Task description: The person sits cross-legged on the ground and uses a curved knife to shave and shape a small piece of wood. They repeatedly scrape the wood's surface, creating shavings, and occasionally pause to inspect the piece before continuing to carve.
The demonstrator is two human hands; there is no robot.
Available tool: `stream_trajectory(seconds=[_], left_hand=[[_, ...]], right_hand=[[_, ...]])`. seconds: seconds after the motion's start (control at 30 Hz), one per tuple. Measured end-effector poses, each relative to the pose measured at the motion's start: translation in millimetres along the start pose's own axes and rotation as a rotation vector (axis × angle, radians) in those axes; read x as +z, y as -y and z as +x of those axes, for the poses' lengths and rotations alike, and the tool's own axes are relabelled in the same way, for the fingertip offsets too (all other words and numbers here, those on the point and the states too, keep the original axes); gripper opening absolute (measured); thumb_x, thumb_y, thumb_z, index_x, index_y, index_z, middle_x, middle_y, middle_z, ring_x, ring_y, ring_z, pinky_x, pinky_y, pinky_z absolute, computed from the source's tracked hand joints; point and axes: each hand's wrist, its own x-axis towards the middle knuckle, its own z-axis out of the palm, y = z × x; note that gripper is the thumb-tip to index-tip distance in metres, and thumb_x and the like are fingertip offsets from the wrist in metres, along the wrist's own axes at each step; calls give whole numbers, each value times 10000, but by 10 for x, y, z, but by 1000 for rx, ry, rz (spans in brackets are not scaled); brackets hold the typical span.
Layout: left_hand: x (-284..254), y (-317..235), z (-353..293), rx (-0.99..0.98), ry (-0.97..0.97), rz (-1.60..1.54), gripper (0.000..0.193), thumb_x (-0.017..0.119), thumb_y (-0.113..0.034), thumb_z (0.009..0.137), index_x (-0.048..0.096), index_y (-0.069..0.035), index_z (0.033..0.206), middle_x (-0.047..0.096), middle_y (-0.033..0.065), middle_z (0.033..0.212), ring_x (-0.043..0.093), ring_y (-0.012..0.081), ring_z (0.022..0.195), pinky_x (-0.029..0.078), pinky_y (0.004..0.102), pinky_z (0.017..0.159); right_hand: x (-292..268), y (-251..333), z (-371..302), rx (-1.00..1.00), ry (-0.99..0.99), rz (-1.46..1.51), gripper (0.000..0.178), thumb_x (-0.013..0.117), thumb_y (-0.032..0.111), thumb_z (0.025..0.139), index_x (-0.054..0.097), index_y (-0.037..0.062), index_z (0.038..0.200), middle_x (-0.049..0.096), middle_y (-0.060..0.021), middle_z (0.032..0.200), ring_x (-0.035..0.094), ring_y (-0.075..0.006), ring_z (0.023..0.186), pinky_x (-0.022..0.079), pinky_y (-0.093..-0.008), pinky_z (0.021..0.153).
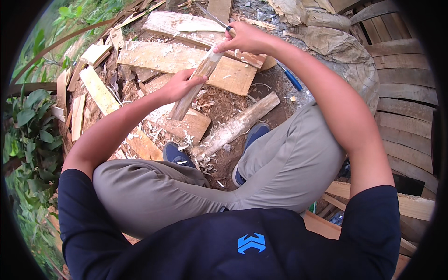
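The left hand (179, 86) is closed around a narrow wooden stick (195, 84), gripping it at about the middle of its length. The stick has its long axis on a diagonal: the lower end points down and to the person's left and rests on a flat wooden block (186, 126) on the ground, and the upper end points up and to the right, toward the right hand. The stick is held in front of the knees, above the ground covered with shavings.

The right hand (245, 39) is closed on the handle of a knife (215, 19), and its thin blade goes up and to the left from the fist. This hand is at the upper end of the stick; I cannot tell if the blade touches the wood.

One round, partly peeled log (238, 125) lies between the two blue shoes (176, 155), with its long axis also diagonal. One tool with blue handle (293, 80) lies on the ground near the right forearm. Two big pale planks (186, 58) lie behind the hands, and several small boards (98, 88) are at the left. Curved wooden slats (406, 93) are at the right side.
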Motion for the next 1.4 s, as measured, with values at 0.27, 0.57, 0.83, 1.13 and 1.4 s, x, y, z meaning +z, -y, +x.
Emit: stream_trajectory(seconds=[0.27,0.57,0.83,1.13,1.4], left_hand=[[16,-158,-30,65,0,69,520,591,-458,955,585,6,1188,647,93,934,604,148,776,491,330,729],[23,-112,-36,44,36,-213,512,567,-332,995,422,-6,1362,598,86,973,632,133,788,539,288,592],[91,-292,-153,33,12,141,540,559,-339,979,332,-10,1342,552,63,775,580,155,532,489,296,484],[-12,118,72,-115,111,216,535,444,-372,928,477,31,1278,558,168,1105,546,248,1044,410,432,915],[35,201,7,-347,159,50,472,400,-327,1043,458,105,1224,613,185,1019,656,214,643,563,346,553]], right_hand=[[31,25,-93,25,119,179,348,760,266,876,480,59,895,638,-79,843,667,-163,804,565,-294,708],[17,-37,-62,166,176,287,279,713,195,907,472,55,911,656,-86,872,679,-141,813,580,-255,752],[40,-90,-84,142,214,293,319,762,191,857,483,53,930,657,-92,902,679,-141,815,582,-245,756],[121,60,-145,218,158,-2,395,611,344,960,563,-21,1105,655,-105,895,662,-162,675,549,-322,542],[347,4,-170,145,151,-482,427,546,324,939,643,-43,1135,682,-253,1092,664,-364,1039,509,-446,906]])
